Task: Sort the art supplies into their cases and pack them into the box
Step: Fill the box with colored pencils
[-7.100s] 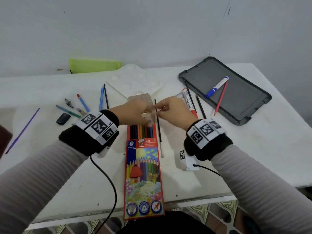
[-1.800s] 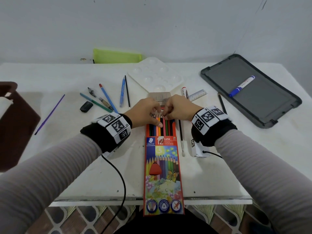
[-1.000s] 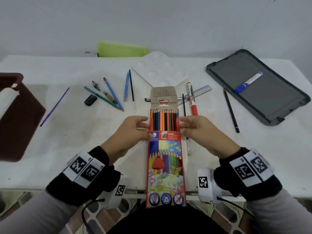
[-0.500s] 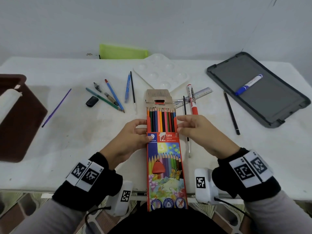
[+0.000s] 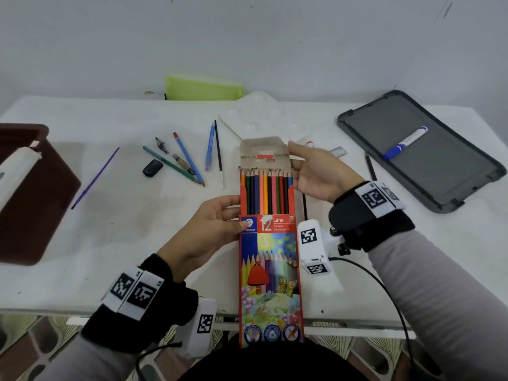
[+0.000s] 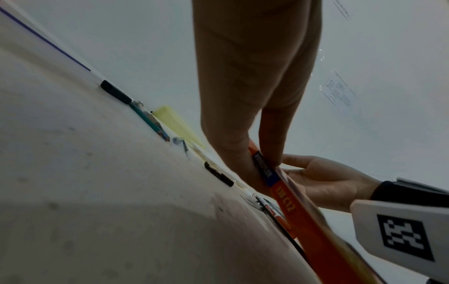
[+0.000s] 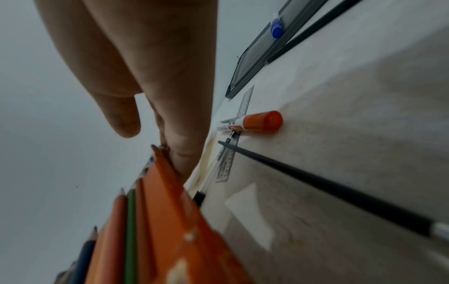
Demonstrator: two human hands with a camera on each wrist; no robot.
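The pencil box (image 5: 270, 270) lies in the middle of the white table (image 5: 115, 229), and its near end sticks out over the table's front edge. To the left of the pencil box there is a wide bare patch of table. Farther left, a brown box (image 5: 30, 193) stands at the table's left edge with a white roll in it. To the right of the pencil box, past a thin black brush (image 7: 323, 184), the table is bare up to the grey tray (image 5: 428, 171). A blue marker (image 5: 405, 143) lies in the grey tray.

The pencil box is open at its far end. Its brown flap (image 5: 264, 154) is folded back flat. A row of colored pencils (image 5: 265, 192) lies side by side inside, tips pointing away.

The left hand (image 5: 209, 232) holds the left side of the pencil box, thumb on top and fingers under the edge. The right hand (image 5: 319, 176) is on the right side of the pencil box, palm turned inward. Its fingers are nearly straight and touch the right edge of the flap.

Beyond the pencil box lie a white paint tray (image 5: 264, 119) and a green pouch (image 5: 203, 88). Loose pens, pencils and a black eraser (image 5: 152, 168) lie to its far left.
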